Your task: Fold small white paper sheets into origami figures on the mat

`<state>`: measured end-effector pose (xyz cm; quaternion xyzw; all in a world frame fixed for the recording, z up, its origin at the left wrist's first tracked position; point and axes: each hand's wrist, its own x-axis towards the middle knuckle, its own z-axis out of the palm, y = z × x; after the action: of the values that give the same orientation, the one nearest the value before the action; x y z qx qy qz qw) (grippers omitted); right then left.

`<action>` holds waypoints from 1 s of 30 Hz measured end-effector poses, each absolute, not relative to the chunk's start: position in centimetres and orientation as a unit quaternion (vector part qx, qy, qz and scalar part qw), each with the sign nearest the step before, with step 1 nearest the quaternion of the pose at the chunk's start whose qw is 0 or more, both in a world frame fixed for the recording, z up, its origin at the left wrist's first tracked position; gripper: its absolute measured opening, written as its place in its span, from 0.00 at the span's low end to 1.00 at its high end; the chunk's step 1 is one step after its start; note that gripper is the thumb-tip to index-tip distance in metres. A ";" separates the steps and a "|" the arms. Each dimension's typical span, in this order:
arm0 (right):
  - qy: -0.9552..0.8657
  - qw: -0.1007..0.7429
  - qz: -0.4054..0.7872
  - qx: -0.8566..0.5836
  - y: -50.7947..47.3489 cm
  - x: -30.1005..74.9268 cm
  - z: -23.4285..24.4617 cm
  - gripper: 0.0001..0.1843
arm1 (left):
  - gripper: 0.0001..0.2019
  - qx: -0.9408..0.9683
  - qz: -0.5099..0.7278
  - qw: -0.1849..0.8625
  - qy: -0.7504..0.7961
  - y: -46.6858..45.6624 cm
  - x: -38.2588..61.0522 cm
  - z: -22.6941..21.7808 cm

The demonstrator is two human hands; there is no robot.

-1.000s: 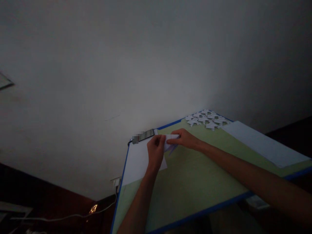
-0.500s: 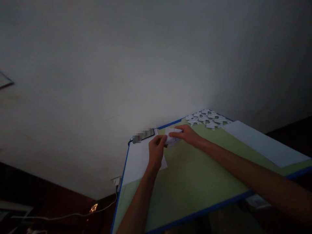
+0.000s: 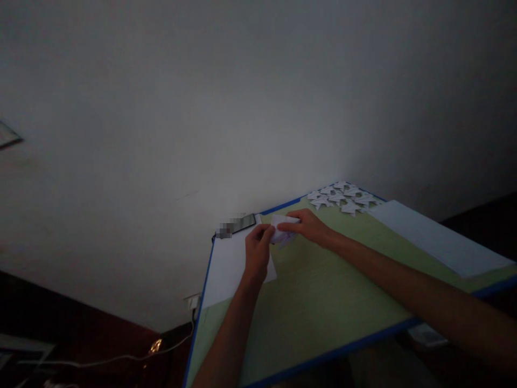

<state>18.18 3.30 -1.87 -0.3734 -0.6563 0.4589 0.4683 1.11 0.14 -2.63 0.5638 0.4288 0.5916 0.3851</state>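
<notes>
A small folded piece of white paper is held between both hands, just above the green tabletop. My left hand pinches its left side between thumb and fingers. From the right, my right hand grips it, with fingers along its upper part. Its exact folds are too small and dim to make out. Beyond my right hand, several folded white paper figures with pointed ends lie together at the table's far corner.
White paper sheets lie at the table's left, a phone at their far edge. More white paper lies along the right side. A wall stands behind the blue-edged table. A white cable runs from a wall plug.
Both hands have shifted slightly left with the folded paper, and my right hand's fingers have moved a little along it. The other things stay in place.
</notes>
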 end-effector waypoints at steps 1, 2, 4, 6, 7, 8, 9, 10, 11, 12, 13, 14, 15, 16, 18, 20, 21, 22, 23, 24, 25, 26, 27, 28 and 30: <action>-0.657 0.468 0.458 -0.375 3.3 18.2 -1.9 0.21 | 0.10 0.562 0.593 0.384 0.430 0.1 1.1 -2.6; -0.657 0.468 0.457 -0.376 3.3 18.2 -1.9 0.21 | 0.10 0.562 0.594 0.383 0.431 0.1 1.2 -2.6; -0.653 0.471 0.458 -0.377 3.4 18.2 -1.8 0.21 | 0.11 0.560 0.592 0.386 0.433 0.0 1.2 -2.5; -0.644 0.476 0.464 -0.379 3.4 18.2 -1.8 0.22 | 0.13 0.556 0.585 0.402 0.432 0.0 1.3 -2.5; -0.639 0.479 0.468 -0.380 3.4 18.2 -1.8 0.22 | 0.15 0.553 0.580 0.414 0.432 0.0 1.4 -2.6; -0.635 0.481 0.470 -0.381 3.5 18.2 -1.8 0.22 | 0.16 0.550 0.575 0.425 0.431 0.0 1.4 -2.6; -0.633 0.484 0.468 -0.382 3.5 18.2 -1.9 0.22 | 0.16 0.547 0.571 0.433 0.432 0.0 1.5 -2.6; -0.636 0.484 0.465 -0.382 3.6 18.2 -1.9 0.23 | 0.16 0.544 0.570 0.436 0.435 0.0 1.5 -2.7; -0.641 0.482 0.459 -0.382 3.6 18.2 -2.0 0.23 | 0.16 0.542 0.571 0.434 0.438 0.1 1.5 -2.7; -0.648 0.478 0.453 -0.382 3.7 18.2 -2.1 0.24 | 0.16 0.541 0.573 0.429 0.442 0.0 1.5 -2.7; -0.656 0.474 0.447 -0.383 3.8 18.2 -2.2 0.24 | 0.15 0.540 0.576 0.421 0.445 0.0 1.5 -2.7; -0.663 0.468 0.443 -0.381 3.9 18.2 -2.3 0.25 | 0.15 0.540 0.580 0.414 0.448 0.0 1.5 -2.7; -0.670 0.462 0.441 -0.379 3.9 18.2 -2.4 0.25 | 0.14 0.541 0.582 0.407 0.451 0.0 1.4 -2.6; -0.676 0.457 0.439 -0.376 4.0 18.2 -2.5 0.25 | 0.14 0.540 0.584 0.402 0.454 -0.1 1.4 -2.5; -0.688 0.450 0.436 -0.366 4.0 18.2 -2.5 0.26 | 0.12 0.538 0.587 0.395 0.459 -0.1 1.4 -2.4; -0.688 0.454 0.447 -0.348 4.0 18.2 -2.5 0.26 | 0.12 0.541 0.584 0.397 0.457 -0.1 1.3 -2.3; -0.681 0.461 0.458 -0.338 4.0 18.2 -2.4 0.25 | 0.11 0.548 0.577 0.401 0.454 -0.2 1.3 -2.3; -0.671 0.469 0.470 -0.329 4.0 18.2 -2.4 0.24 | 0.11 0.557 0.568 0.405 0.451 -0.2 1.3 -2.2; -0.661 0.476 0.481 -0.324 4.0 18.3 -2.3 0.24 | 0.11 0.567 0.556 0.410 0.449 -0.2 1.2 -2.2; -0.654 0.480 0.487 -0.323 4.0 18.3 -2.3 0.23 | 0.11 0.576 0.545 0.415 0.447 -0.2 1.2 -2.2; -0.650 0.482 0.490 -0.325 4.1 18.4 -2.2 0.23 | 0.12 0.582 0.534 0.420 0.447 -0.2 1.2 -2.3; -0.647 0.483 0.488 -0.332 4.1 18.5 -2.2 0.22 | 0.12 0.585 0.525 0.426 0.447 -0.2 1.3 -2.3; -0.645 0.485 0.483 -0.339 4.1 18.6 -2.1 0.22 | 0.13 0.582 0.521 0.436 0.447 -0.2 1.3 -2.3; -0.642 0.489 0.478 -0.347 4.1 18.6 -2.0 0.22 | 0.14 0.573 0.520 0.451 0.445 -0.2 1.3 -2.3; -0.629 0.504 0.468 -0.362 4.0 18.7 -1.8 0.21 | 0.19 0.547 0.520 0.495 0.431 -0.2 1.5 -2.3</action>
<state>18.74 4.02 -1.80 -0.3618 -0.6291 0.4681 0.5042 1.48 -0.24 -2.27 0.5471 0.4314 0.5197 0.4945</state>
